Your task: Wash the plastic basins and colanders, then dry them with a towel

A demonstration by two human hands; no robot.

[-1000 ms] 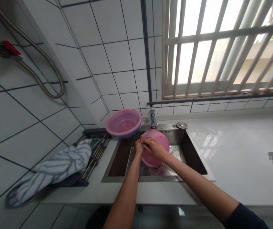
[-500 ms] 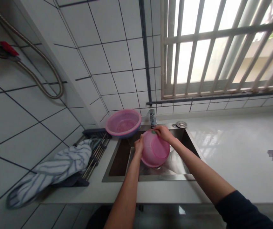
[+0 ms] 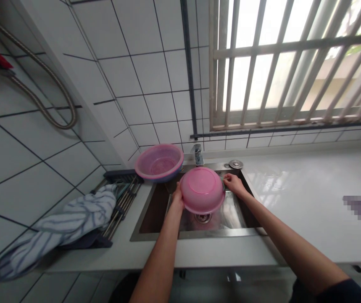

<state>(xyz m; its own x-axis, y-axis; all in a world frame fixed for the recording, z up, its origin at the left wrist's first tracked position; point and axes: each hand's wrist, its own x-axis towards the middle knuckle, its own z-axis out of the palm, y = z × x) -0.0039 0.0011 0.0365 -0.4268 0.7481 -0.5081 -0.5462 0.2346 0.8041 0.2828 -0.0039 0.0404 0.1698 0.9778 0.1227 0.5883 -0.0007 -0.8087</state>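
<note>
A pink plastic colander (image 3: pixel 203 191) is held tilted over the sink, its round base facing me. Its left rim is gripped by my left hand (image 3: pixel 177 196), fingers wrapped behind and partly hidden. My right hand (image 3: pixel 233 184) is at the colander's right edge, fingers closed on a green scouring pad (image 3: pixel 222 182). Only a sliver of that pad shows; most is hidden by the colander and fingers. Beneath is the stainless steel sink (image 3: pixel 186 235), with its drain (image 3: pixel 203 218) visible below the colander.
Pink and blue basins (image 3: pixel 161 164) stand stacked at the sink's back left corner. A faucet (image 3: pixel 198 155) rises behind the colander, and a metal drain plug (image 3: pixel 236 164) lies on the back right rim. A striped towel (image 3: pixel 82 214) drapes over a folding rack (image 3: pixel 122 206) at left.
The colander has turned so its base faces me more squarely. My right hand has moved from its top rim down and right to its right edge, with the green pad. My left hand keeps its hold.
</note>
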